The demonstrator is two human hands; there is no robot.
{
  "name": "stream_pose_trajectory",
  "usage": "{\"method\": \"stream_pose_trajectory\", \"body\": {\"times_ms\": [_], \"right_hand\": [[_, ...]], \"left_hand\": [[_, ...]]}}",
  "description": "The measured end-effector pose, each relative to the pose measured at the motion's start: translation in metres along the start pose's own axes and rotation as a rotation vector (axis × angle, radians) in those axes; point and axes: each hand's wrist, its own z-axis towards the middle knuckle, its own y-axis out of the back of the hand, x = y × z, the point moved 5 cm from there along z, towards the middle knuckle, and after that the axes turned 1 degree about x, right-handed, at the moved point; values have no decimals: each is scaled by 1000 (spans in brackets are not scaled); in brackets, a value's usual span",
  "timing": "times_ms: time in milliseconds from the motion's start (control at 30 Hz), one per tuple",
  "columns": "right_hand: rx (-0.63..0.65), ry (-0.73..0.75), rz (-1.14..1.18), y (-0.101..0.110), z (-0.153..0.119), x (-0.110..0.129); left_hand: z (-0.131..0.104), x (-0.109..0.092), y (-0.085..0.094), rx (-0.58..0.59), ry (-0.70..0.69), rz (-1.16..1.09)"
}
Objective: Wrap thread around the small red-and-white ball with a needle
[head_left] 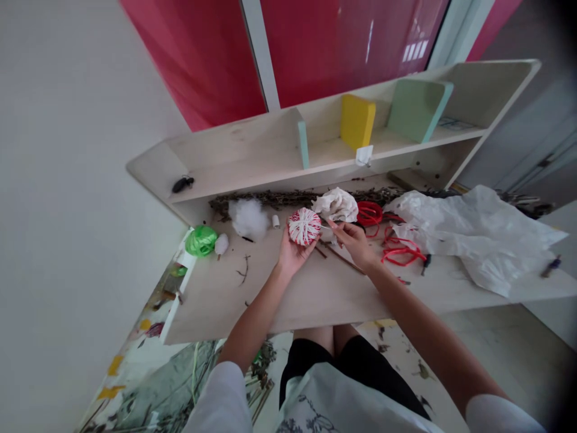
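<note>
A round ball wound with white and red strands (305,227) rests in my left hand (292,252), whose fingers curl round its lower and left side. From the ball's right side a short white strand runs to my right hand (354,242), where thumb and fingertips pinch it. Just behind the hands lies a crumpled white cloth or paper (337,205). Red cord loops (369,214) sit to the right of it. Thin brown sticks (342,258) lie on the desk below my right hand.
White fluff (249,219), a green string bundle (201,241) and a small white spool (276,221) are at left. A clear plastic bag (482,234) spreads at right. Dry twigs (270,198) line the back under a shelf (243,165) with yellow and green dividers.
</note>
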Motion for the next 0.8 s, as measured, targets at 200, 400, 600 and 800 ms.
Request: {"method": "stream_pose_trajectory", "body": {"times_ms": [200, 400, 600, 800], "right_hand": [[-18, -2, -50, -1, 0, 1], [15, -37, -50, -7, -3, 4], [116, -217, 214, -19, -9, 0], [143, -261, 304, -18, -10, 1]], "left_hand": [[1, 6, -1, 125, 136, -23], [0, 10, 0, 192, 209, -13], [2, 17, 3, 166, 154, 195], [10, 4, 20, -193, -318, 523]]}}
